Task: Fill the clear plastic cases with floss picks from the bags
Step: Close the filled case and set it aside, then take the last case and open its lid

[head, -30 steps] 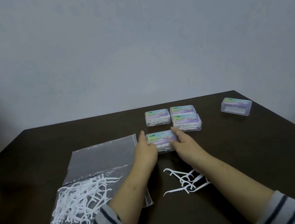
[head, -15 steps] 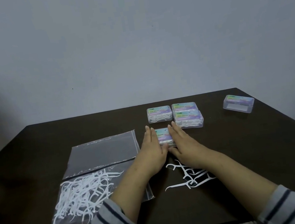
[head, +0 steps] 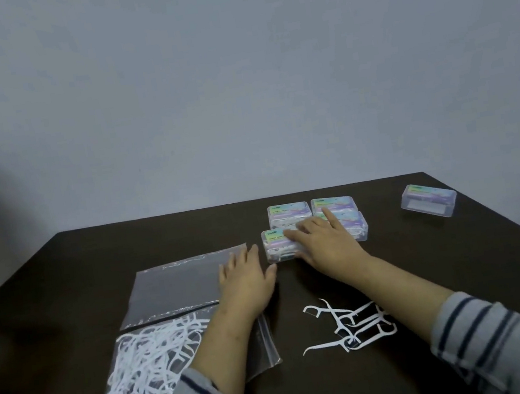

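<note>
Resting flat on the newest filled case (head: 280, 244), the right hand (head: 325, 242) has its fingers straight on the lid and presses or pushes it toward three other filled cases (head: 316, 215) just behind it, near the far edge of the dark worktop (head: 461, 262). The left hand (head: 247, 282) lies with relaxed, spread fingers and holds nothing, just beside the case and partly over an empty bag (head: 180, 284). A fifth case (head: 429, 203), which looks empty, stands well apart to the right. Some loose picks (head: 350, 324) lie on the worktop near the right forearm, and a second bag (head: 161, 357) holds a tangled heap of picks. I think the smooth hard case can slide too far on the slick worktop and knock the neat group crooked, or its lid can spring up if it is not snapped. The sleeve may also sweep the thin, light picks off. The cases are small rounded boxes of clear plastic; the bags are thin, glossy film.
</note>
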